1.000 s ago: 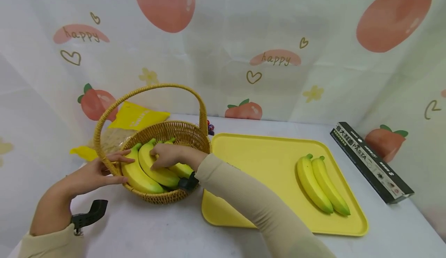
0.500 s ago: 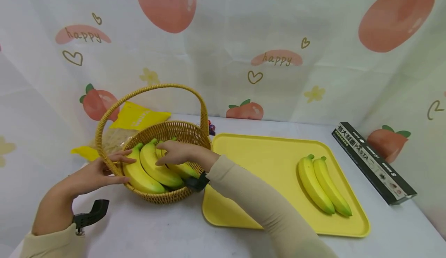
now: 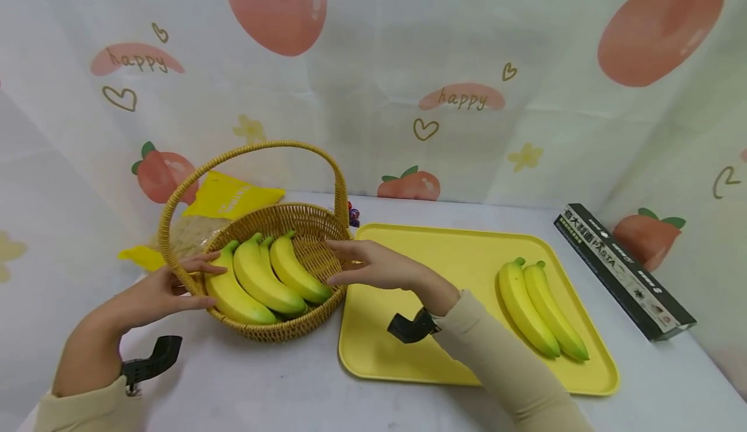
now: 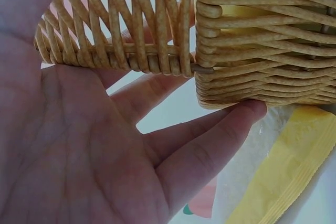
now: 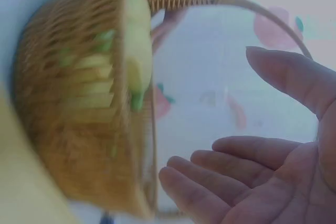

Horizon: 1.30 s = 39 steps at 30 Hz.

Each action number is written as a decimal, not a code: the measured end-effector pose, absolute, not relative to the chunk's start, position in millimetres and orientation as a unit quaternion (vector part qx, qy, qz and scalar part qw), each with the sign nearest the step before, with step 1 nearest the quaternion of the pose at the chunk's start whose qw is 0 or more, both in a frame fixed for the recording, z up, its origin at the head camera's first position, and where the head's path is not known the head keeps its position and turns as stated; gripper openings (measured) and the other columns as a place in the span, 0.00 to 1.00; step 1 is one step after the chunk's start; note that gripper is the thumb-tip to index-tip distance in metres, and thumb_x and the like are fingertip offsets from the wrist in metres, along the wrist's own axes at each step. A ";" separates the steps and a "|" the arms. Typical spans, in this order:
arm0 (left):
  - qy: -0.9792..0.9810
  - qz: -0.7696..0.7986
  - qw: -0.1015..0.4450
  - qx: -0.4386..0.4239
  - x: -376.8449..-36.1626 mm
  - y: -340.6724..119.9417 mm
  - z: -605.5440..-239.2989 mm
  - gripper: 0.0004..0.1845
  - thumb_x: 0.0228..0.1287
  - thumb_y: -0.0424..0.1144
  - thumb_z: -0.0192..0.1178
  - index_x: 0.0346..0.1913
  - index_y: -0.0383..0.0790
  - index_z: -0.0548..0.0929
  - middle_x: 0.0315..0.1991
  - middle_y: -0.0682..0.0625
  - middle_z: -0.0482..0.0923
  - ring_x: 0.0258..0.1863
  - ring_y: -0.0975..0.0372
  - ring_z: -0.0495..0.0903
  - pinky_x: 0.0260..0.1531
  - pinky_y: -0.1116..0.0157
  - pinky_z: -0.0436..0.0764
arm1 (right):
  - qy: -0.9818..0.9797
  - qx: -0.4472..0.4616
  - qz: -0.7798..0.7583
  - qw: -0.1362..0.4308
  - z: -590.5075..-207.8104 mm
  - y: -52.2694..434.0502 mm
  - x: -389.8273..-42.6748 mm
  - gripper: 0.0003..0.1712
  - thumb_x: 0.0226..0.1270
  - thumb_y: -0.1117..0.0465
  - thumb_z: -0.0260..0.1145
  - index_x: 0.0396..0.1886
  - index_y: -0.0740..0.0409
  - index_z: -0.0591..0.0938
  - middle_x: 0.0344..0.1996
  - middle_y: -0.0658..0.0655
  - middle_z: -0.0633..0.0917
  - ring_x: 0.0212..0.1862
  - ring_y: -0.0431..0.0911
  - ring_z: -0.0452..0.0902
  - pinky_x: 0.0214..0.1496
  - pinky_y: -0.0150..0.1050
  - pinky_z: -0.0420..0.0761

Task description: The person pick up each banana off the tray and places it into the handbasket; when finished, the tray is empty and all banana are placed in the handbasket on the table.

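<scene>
A wicker basket (image 3: 280,331) with a tall handle (image 3: 251,150) stands at the table's left and holds three yellow bananas (image 3: 265,279). My left hand (image 3: 195,281) rests against the basket's left side, thumb at the handle's base; in the left wrist view its fingers (image 4: 210,140) lie straight along the wicker (image 4: 252,51). My right hand (image 3: 344,263) hovers open and holds nothing, just right of the basket's rim, above the left edge of the yellow tray (image 3: 443,270). The right wrist view shows its open palm (image 5: 236,177) facing the basket (image 5: 68,129).
Two more bananas (image 3: 543,309) lie side by side on the tray's right part. A dark pasta box (image 3: 624,270) sits at the far right. A yellow bag (image 3: 230,198) and a small purple thing (image 3: 353,213) lie behind the basket. A printed curtain closes the back.
My right hand let go of the bananas in the basket and drew back to the right, over the tray's left edge. The left hand and the basket stayed put.
</scene>
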<state>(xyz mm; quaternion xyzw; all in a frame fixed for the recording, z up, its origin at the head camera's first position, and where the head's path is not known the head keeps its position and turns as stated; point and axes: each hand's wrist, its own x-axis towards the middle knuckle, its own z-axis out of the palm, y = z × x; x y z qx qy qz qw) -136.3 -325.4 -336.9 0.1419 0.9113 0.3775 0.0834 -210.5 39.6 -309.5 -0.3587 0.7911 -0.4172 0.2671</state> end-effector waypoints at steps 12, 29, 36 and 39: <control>0.912 0.376 0.082 0.142 -137.1 -326.5 -339.6 0.26 0.58 0.40 0.64 0.61 0.44 0.73 0.69 0.36 0.56 0.49 0.93 0.56 0.43 0.79 0.71 | 0.794 -0.306 -0.475 0.223 -331.6 138.1 -197.2 0.42 0.65 0.55 0.62 0.72 0.62 0.53 0.73 0.60 0.53 0.73 0.56 0.49 0.70 0.50 0.57; 0.918 0.364 0.077 0.139 -137.4 -327.3 -339.9 0.26 0.59 0.41 0.63 0.61 0.46 0.73 0.69 0.43 0.56 0.49 0.92 0.57 0.43 0.77 0.72 | 0.857 -0.188 -0.472 0.083 -348.4 244.0 -167.9 0.40 0.66 0.60 0.60 0.70 0.71 0.53 0.70 0.70 0.54 0.70 0.65 0.50 0.62 0.43 0.64; 0.919 0.362 0.081 0.137 -138.0 -327.9 -339.7 0.26 0.59 0.41 0.63 0.61 0.46 0.73 0.69 0.40 0.56 0.50 0.94 0.54 0.44 0.75 0.75 | 0.881 -0.119 -0.453 0.063 -358.7 268.8 -163.9 0.39 0.67 0.57 0.59 0.70 0.70 0.53 0.70 0.72 0.55 0.68 0.66 0.51 0.59 0.22 0.67; 0.920 0.360 0.084 0.132 -137.7 -327.3 -339.7 0.26 0.59 0.42 0.63 0.62 0.47 0.72 0.70 0.41 0.55 0.49 0.93 0.55 0.46 0.69 0.77 | 0.887 -0.094 -0.446 0.074 -363.2 273.7 -163.8 0.40 0.68 0.55 0.58 0.71 0.68 0.51 0.70 0.71 0.53 0.69 0.67 0.50 0.65 0.40 0.64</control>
